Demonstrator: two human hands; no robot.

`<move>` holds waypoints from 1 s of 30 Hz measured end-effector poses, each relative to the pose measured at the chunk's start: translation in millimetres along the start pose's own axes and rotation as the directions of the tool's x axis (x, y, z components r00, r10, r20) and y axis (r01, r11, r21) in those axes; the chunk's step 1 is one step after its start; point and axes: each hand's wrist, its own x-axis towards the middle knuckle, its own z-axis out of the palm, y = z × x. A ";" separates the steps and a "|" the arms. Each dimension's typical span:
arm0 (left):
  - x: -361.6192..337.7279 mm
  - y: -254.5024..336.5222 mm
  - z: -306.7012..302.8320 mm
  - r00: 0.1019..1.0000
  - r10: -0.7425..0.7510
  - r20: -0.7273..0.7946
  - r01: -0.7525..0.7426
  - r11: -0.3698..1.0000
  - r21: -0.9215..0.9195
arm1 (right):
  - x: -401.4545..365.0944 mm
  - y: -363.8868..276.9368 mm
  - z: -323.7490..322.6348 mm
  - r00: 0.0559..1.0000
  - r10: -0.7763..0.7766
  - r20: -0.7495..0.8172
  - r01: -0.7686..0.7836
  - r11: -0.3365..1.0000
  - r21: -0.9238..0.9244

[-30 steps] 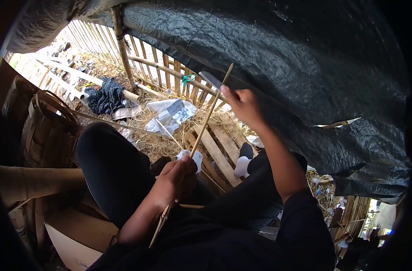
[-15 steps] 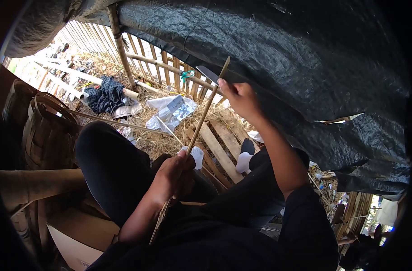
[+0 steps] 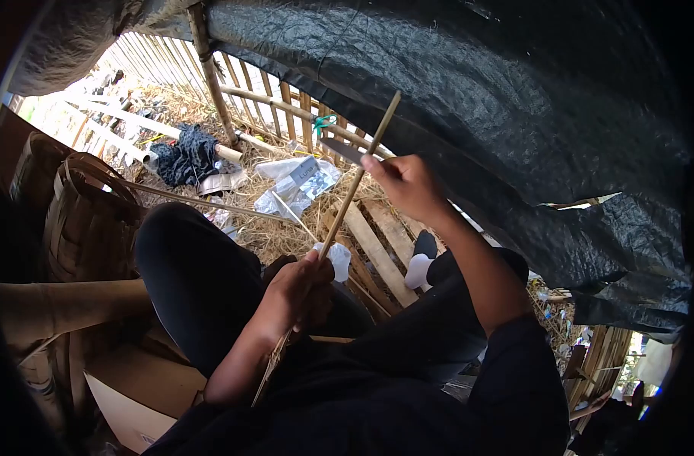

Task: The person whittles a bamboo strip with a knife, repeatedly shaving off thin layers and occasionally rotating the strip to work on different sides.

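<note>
A long, thin bamboo strip (image 3: 347, 205) slants up and away from my lap. My left hand (image 3: 292, 292) is wrapped round its lower part, and the near end runs back beneath my forearm. In my right hand (image 3: 408, 182) is a knife (image 3: 342, 150), its blade pointing left and lying across the upper part of the strip. The thumb of that hand presses close to the strip where the blade meets it. The knife's handle is hidden inside my fingers.
Wooden slats (image 3: 373, 239) and straw lie beyond my crossed legs. Clear plastic packaging (image 3: 297, 186) and a dark cloth (image 3: 183, 156) are farther off. A black tarp (image 3: 469, 99) hangs close on the right. At left are a woven basket (image 3: 88, 220), a thick bamboo pole (image 3: 73, 308) and a cardboard box (image 3: 130, 406).
My right hand and the knife have come down a little along the strip, towards my left hand. The left hand keeps its grip. The whole view has shifted slightly.
</note>
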 end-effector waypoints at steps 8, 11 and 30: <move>-2.7 3.6 -0.4 0.998 -0.032 -0.054 0.030 0.999 -0.029 | 7.1 3.3 13.6 0.999 -0.049 0.005 0.048 0.999 0.021; -2.4 4.1 4.4 0.997 -0.032 -0.068 0.032 0.999 -0.004 | 21.6 5.2 4.8 0.997 -0.023 -0.079 0.026 0.999 0.041; 4.8 5.2 3.5 0.997 -0.039 -0.064 0.035 0.997 -0.070 | -7.9 4.1 27.0 1.000 0.007 0.030 -0.009 0.998 0.060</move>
